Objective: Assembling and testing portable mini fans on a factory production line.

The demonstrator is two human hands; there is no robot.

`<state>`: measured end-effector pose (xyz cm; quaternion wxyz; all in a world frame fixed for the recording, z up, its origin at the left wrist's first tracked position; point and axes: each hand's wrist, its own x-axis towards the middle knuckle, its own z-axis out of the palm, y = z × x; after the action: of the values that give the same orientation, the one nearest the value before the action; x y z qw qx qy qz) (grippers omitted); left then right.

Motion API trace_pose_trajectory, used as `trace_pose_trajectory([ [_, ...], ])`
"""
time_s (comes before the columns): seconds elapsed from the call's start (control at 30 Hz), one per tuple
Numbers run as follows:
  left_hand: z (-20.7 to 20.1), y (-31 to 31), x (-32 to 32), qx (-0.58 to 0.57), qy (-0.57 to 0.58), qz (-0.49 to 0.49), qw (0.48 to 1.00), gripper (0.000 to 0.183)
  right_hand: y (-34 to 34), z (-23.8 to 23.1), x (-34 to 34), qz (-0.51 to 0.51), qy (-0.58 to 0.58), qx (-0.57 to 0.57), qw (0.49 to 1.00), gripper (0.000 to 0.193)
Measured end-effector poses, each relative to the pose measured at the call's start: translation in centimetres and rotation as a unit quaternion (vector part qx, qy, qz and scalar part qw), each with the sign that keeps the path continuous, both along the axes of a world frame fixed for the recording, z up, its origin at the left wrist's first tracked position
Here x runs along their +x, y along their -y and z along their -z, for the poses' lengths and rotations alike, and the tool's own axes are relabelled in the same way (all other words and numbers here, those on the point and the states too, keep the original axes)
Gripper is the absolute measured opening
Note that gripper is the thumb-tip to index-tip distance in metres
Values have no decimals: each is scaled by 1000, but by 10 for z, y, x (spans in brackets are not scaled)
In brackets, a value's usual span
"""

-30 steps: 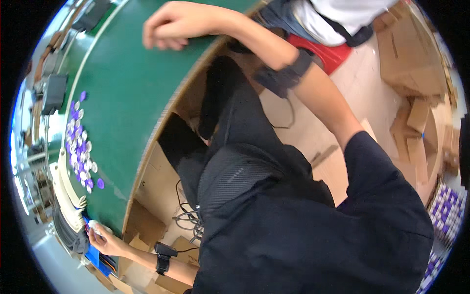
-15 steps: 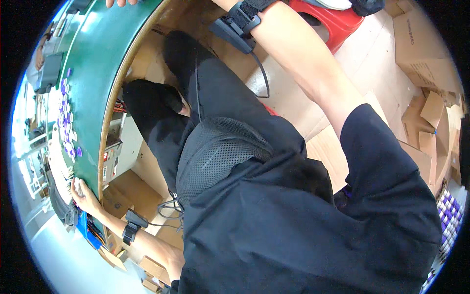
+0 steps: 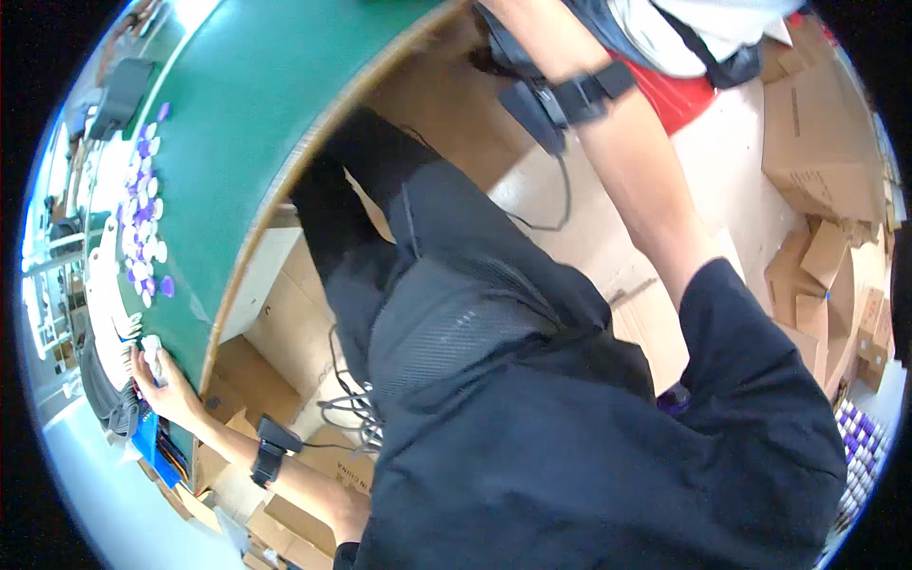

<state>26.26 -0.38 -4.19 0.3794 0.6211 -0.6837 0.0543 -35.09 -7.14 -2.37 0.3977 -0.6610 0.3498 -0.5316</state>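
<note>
The left hand [image 3: 173, 394] is grasping a small, white, crumpled-looking wad [image 3: 152, 348] between thumb and fingers, near the lower-left end of a green tabletop [image 3: 228, 123]. The wad is showing an irregular, rounded outline; its material is staying too small to make out. The right forearm [image 3: 646, 180] is stretching toward the upper edge, where the right hand is lying outside the view, so I cannot tell whether it is gripping anything.

The tabletop is showing a smooth, slightly glossy surface, and its brownish rim is bending through the wide lens. Purple and white round discs [image 3: 142, 223] are lying loosely in a long, narrow scatter, beyond the left hand. Just below that hand, a bright blue, flat-sided object [image 3: 147, 439] is sitting beside the table's end.

Black straps carrying dark, angular modules are circling both wrists: the left wristband [image 3: 267, 465] and the right wristband [image 3: 579, 95]. Thin grey cables [image 3: 351, 410] are looping beneath the table. Black, finely textured fabric [image 3: 456, 323] is covering the person's lap. At the right, a smooth red stool [image 3: 674, 95] is standing near a large, creased cardboard box [image 3: 822, 142], and purple-and-white pieces [image 3: 860, 456] are forming a tight, grid-like array.
</note>
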Motion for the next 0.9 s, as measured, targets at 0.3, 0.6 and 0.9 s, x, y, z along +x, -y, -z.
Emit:
trace_pose_trajectory([
  [0.3, -8, -29, -57, 10, -82, -103, 991, 38, -36, -6, -2, 44, -85, 58, 994, 23],
  [0.6, -10, -38, -66, -31, -156, -152, 976, 37, -33, 4, -23, 135, 291, 86, 943, 9],
  [0.9, -23, -46, -90, -22, -92, -126, 988, 30, -39, 7, -15, 178, 144, 83, 970, 13],
])
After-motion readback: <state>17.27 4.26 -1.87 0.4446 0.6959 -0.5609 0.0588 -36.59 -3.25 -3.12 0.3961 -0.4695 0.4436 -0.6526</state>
